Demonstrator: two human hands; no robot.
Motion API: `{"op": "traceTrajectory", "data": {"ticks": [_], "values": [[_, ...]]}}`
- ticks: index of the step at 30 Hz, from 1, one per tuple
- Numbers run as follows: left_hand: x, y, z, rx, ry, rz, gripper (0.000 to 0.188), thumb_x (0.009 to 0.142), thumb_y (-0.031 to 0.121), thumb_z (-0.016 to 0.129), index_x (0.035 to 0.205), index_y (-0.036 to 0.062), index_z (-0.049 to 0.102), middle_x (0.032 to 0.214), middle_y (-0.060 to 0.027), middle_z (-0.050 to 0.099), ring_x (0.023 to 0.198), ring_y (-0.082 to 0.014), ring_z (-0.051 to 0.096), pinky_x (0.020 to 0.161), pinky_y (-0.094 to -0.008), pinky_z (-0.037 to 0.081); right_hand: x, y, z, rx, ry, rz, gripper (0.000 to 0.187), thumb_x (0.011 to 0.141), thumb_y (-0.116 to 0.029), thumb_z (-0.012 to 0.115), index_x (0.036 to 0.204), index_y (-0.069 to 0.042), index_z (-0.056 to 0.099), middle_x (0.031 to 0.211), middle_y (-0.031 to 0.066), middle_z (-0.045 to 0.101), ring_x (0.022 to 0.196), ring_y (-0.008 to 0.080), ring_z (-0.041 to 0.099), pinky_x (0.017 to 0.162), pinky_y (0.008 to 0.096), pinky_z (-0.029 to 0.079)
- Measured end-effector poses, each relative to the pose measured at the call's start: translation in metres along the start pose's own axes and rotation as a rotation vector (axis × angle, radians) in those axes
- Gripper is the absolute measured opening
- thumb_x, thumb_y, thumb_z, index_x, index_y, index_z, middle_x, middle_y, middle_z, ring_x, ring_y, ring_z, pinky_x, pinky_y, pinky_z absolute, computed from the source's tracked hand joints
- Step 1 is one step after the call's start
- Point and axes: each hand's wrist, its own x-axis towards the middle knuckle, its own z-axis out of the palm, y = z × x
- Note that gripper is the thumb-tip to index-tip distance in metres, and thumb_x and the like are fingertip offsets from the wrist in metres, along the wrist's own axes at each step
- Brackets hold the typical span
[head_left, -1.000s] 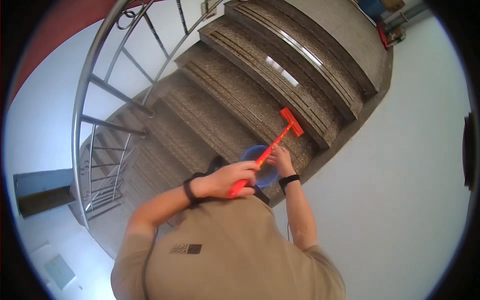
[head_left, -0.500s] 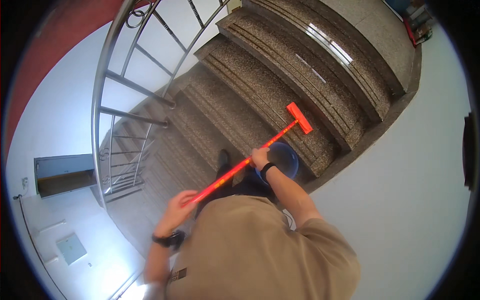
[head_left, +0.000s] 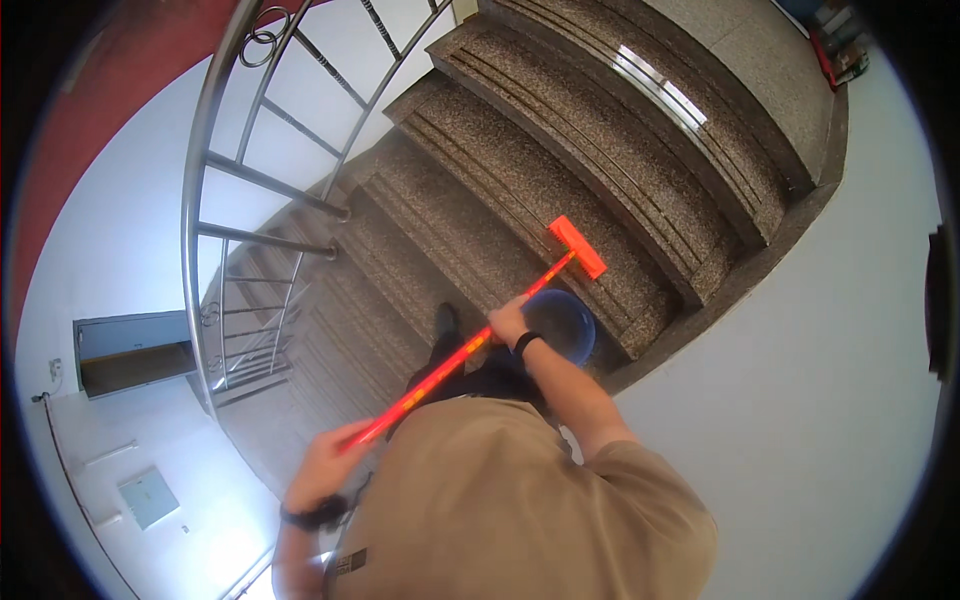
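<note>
"From the head view, what are you holding?"

"My right hand (head_left: 508,322) is wrapped round a red long-handled brush (head_left: 455,360) partway along; my left hand (head_left: 322,462), a little blurred, seems closed on its near end."

"And the brush head?"

"The brush head (head_left: 578,247) is out over the speckled stairs (head_left: 500,165), just beyond the blue bucket (head_left: 591,330). Whether it touches, I can't tell."

"How far along are you?"

"Midway, I'd judge: both hands are on the brush, its head out over the steps. How many are finished or left doesn't show."
</note>
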Motion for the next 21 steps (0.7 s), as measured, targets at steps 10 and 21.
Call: {"op": "traceTrajectory", "data": {"ticks": [10, 21], "values": [[0.081, 0.033, 0.055, 0.212, -0.096, 0.158, 0.046, 0.093, 0.015, 0.070, 0.135, -0.0017, 0.060, 0.115, -0.0125, 0.073, 0.102, -0.0155, 0.068, 0.092, -0.0296, 0.051, 0.068, -0.033, -0.106, 0.041, 0.179, 0.109, 0.081, 0.097, -0.023, 0.048, 0.150, 0.008, -0.006, 0.109, 0.0316, 0.065, 0.086, 0.0383, 0.069, 0.069, 0.0464, 0.057], [-0.032, 0.021, -0.011, 0.051, 0.099, -0.119, 0.036, 0.100, 0.014, 0.060, 0.134, 0.0049, 0.065, 0.090, 0.0016, 0.072, 0.053, 0.0003, 0.041, 0.047, -0.0182, 0.032, -0.022, -0.018, 0.027, 0.184, -0.182, -0.032, 0.103, 0.092, -0.016, 0.054, 0.137, 0.010, -0.035, 0.069, 0.0188, 0.062, 0.049, 0.0274, 0.061, 0.043, 0.0409, 0.050]]}}
